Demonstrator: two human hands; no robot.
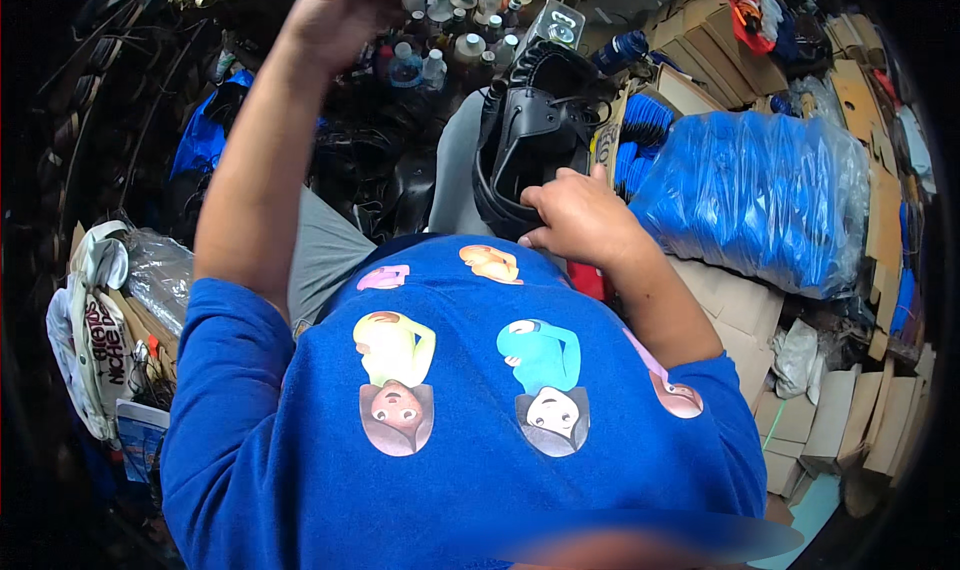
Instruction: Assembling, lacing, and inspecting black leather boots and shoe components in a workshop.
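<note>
My right hand (585,218) is at the lower end of a black leather shoe (532,120), its fingers curled and the thumb against the edge. The shoe has eyelets and a loose lace and rests by my right knee. Raised at the upper left, my left hand (350,18) hangs over the dark area beside a group of bottles (440,10). Its fingertips are dark, smeared and partly cut off by the frame's edge, so whether they hold anything does not show.
To the right lies a big plastic-wrapped bundle of blue items (760,200), with cardboard pieces (705,45) around it. A metal tin (557,25) stands beyond the shoe. Black leather pieces (410,185) lie between my legs. A white cloth bag (95,340) sits at left.
</note>
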